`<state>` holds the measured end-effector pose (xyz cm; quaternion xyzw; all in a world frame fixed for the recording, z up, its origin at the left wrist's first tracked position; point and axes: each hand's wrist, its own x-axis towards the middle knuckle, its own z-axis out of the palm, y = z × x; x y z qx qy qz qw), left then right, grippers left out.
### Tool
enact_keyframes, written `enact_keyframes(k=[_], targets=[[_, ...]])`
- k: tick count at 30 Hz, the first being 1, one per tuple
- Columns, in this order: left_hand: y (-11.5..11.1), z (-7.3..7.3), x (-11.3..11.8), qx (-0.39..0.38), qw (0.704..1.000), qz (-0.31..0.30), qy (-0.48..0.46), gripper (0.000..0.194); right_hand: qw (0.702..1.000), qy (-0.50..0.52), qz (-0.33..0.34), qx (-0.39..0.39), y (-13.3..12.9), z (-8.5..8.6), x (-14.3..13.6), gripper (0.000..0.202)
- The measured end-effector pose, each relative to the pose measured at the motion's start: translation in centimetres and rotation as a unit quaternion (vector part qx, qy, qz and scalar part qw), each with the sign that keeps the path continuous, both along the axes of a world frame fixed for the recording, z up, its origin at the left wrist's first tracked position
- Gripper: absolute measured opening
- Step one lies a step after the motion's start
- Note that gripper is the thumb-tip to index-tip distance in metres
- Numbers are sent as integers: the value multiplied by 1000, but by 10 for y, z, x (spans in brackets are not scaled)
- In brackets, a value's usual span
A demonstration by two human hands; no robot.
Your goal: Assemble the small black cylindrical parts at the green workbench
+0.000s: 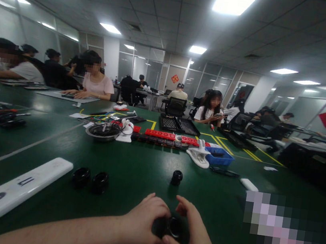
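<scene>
Low in the middle, a glossy black round part with a ring-shaped opening (174, 227) sits between my two hands. My left hand (145, 218) curls around its left side, fingers bent and thumb at the near edge. On the other side, my right hand (192, 233) has its thumb near the part's lower edge and its index finger stretched out and spread from it. Some of the part is hidden by my fingers. A similar black round part (177, 177) stands just beyond my hands. Two more, a left one (81, 177) and a right one (100, 182), lie to the left.
A long white power-strip-like bar (23, 187) lies at left on the green table (140, 171). Farther back are a round metal dish (103, 130), red blocks (161, 134), a white clip (198, 157), a blue bin (218, 156) and black trays (179, 124). Several people sit beyond.
</scene>
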<state>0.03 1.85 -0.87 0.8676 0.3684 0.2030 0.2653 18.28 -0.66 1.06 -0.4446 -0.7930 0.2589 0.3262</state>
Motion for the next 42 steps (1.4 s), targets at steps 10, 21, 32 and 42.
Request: enact_keyframes(k=[10,21,32,42], targets=[[-2,5,0,-6,1000,11,-5,53,991,6,131,41,-1,-3,4,69],[-1,2,0,2,1000,12,-7,52,994,-17,110,17,0,2,3,66],[-1,-2,1,9,1000,9,-10,43,998,-42,26,34,0,1,2,54],[-1,3,0,-4,1000,4,-11,44,997,-30,21,65,-1,1,2,57]])
